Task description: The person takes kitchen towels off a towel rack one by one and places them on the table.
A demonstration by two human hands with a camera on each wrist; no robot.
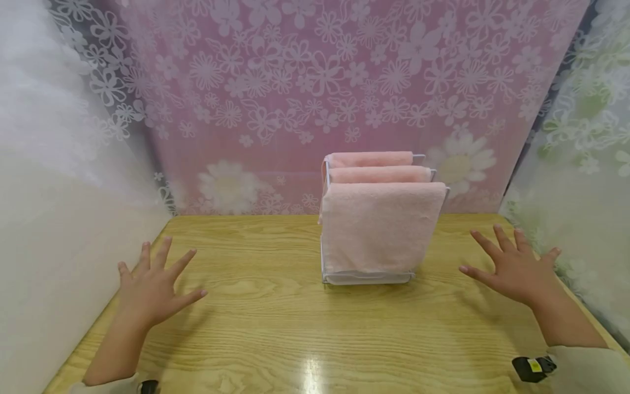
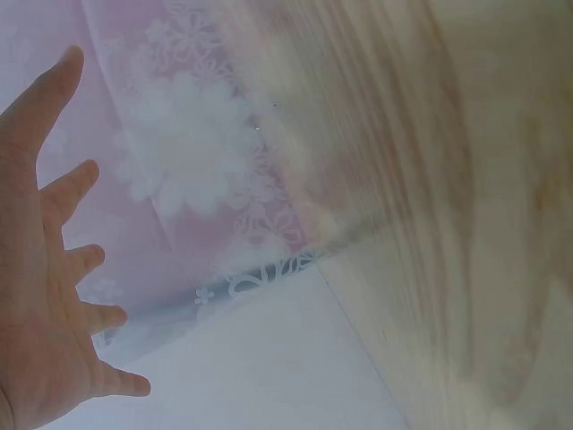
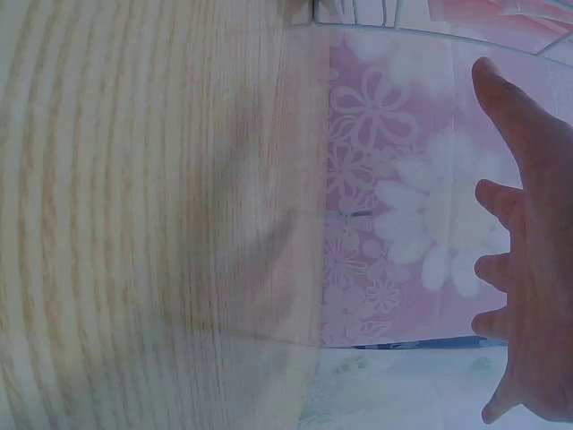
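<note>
On the yellow wood-grained worktop [image 1: 246, 328], in the head view, I see a white wire rack [image 1: 369, 278] carrying three pale pink cloths [image 1: 381, 227], its bars running from left to right. It stands between the hands, nearer to the right hand [image 1: 519, 273] than to the left hand [image 1: 150, 293]. In the left wrist view, that hand is spread wide, empty; in the right wrist view, likewise, with the rack on the thumb's side.

Pink towels [image 1: 384, 227]; white rack [image 1: 368, 279]; yellow grained table [image 1: 256, 317]; pink flowered backdrop [image 1: 295, 109].
</note>
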